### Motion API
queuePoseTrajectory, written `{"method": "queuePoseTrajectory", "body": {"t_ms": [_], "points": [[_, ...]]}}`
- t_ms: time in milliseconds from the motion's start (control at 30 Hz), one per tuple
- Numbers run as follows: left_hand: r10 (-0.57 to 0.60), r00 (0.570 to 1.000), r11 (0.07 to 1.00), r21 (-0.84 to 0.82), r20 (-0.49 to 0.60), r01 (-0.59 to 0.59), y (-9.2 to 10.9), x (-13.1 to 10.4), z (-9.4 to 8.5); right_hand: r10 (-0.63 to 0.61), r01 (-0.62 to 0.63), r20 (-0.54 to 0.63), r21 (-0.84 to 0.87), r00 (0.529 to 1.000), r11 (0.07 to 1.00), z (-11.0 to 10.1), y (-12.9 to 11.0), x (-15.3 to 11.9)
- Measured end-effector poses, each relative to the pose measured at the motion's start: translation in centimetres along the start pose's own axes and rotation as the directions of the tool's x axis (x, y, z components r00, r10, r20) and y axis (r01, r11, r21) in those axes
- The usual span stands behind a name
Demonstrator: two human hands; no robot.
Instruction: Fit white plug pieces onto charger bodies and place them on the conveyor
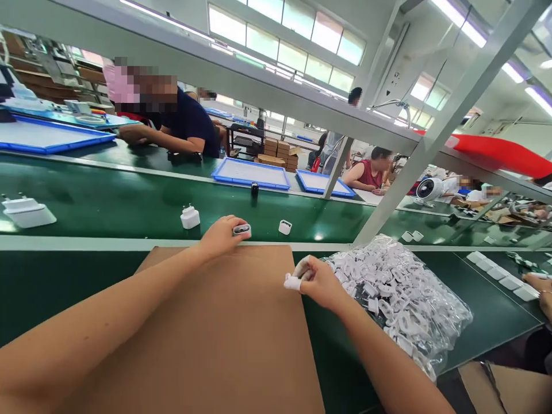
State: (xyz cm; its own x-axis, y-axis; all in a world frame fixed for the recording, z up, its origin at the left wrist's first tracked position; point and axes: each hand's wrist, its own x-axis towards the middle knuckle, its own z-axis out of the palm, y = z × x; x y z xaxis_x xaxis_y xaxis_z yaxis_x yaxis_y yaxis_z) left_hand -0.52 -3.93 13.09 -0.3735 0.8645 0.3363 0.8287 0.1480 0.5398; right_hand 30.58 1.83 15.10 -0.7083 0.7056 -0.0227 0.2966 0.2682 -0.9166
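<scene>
My left hand is closed around a white charger housing, whose open end faces me above the belt's near edge. Over the right edge of the brown cardboard sheet, the fingers of my right hand pinch a small white plastic part; its exact kind is unclear. Beside that hand lies a clear plastic bag heaped with many white plastic parts. On the green conveyor belt stand a white plug charger to the left of my left hand and another white housing to its right.
A larger-looking white plug charger rests at the belt's far left. Blue-rimmed trays line the far side, where co-workers sit. A slanted metal post rises behind the bag. White housings stand in a row at right, near another person's hand.
</scene>
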Motion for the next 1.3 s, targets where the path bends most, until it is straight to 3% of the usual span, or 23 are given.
{"method": "queuePoseTrajectory", "body": {"t_ms": [100, 200, 300, 400, 500, 600, 700, 833, 933, 1033, 1133, 1300], "points": [[0.033, 0.996, 0.983, -0.184, 0.08, -0.018, 3.5, -4.4, 1.0, -0.016, 0.008, -0.062, -0.126, 0.998, 0.992, 0.6, 1.2, 1.6], [0.086, 0.981, 0.954, -0.299, 0.176, -0.03, 5.8, -8.2, 2.5, -0.163, 0.119, -0.063, -0.442, 0.985, 0.889, 1.1, 2.0, 1.8], [0.091, 0.984, 0.924, -0.382, 0.155, -0.025, 6.0, -10.4, 4.1, -0.285, 0.266, 0.065, -0.595, 0.956, 0.759, 1.1, 2.5, 1.3], [0.037, 0.983, 0.898, -0.438, 0.178, 0.046, 5.4, -10.9, 4.9, -0.312, 0.327, 0.133, -0.607, 0.941, 0.724, 0.8, 3.1, 1.1], [0.045, 0.973, 0.883, -0.464, 0.228, 0.068, 5.1, -10.6, 4.9, -0.266, 0.267, 0.07, -0.468, 0.961, 0.842, 0.8, 3.8, 1.5], [0.107, 0.97, 0.876, -0.482, 0.216, 0.01, 5.1, -10.4, 4.7, -0.07, 0.067, -0.078, -0.043, 0.994, 0.997, 1.3, 3.9, 2.1], [0.147, 0.968, 0.875, -0.483, 0.202, -0.032, 5.0, -10.4, 4.8, 0.115, -0.096, -0.039, 0.335, 0.993, 0.937, 1.8, 3.3, 2.5], [0.206, 0.96, 0.866, -0.492, 0.188, -0.089, 4.8, -10.4, 5.2, 0.169, -0.164, 0.029, 0.439, 0.985, 0.883, 2.5, 2.3, 2.3], [0.226, 0.959, 0.858, -0.501, 0.169, -0.114, 4.7, -10.3, 5.3, 0.102, -0.077, -0.061, 0.329, 0.993, 0.941, 3.3, 1.6, 1.6], [0.217, 0.961, 0.857, -0.505, 0.173, -0.102, 4.7, -10.2, 5.4, -0.183, 0.188, -0.141, 0.019, 0.973, 0.982, 4.1, 1.0, 0.9], [0.213, 0.96, 0.847, -0.523, 0.18, -0.089, 4.6, -10.2, 5.4, -0.424, 0.399, -0.024, -0.295, 0.905, 0.868, 4.7, 0.7, 0.6], [0.214, 0.962, 0.837, -0.54, 0.17, -0.09, 4.4, -10.2, 5.6, -0.488, 0.489, 0.16, -0.55, 0.858, 0.678, 5.0, 0.8, 1.3]]}}
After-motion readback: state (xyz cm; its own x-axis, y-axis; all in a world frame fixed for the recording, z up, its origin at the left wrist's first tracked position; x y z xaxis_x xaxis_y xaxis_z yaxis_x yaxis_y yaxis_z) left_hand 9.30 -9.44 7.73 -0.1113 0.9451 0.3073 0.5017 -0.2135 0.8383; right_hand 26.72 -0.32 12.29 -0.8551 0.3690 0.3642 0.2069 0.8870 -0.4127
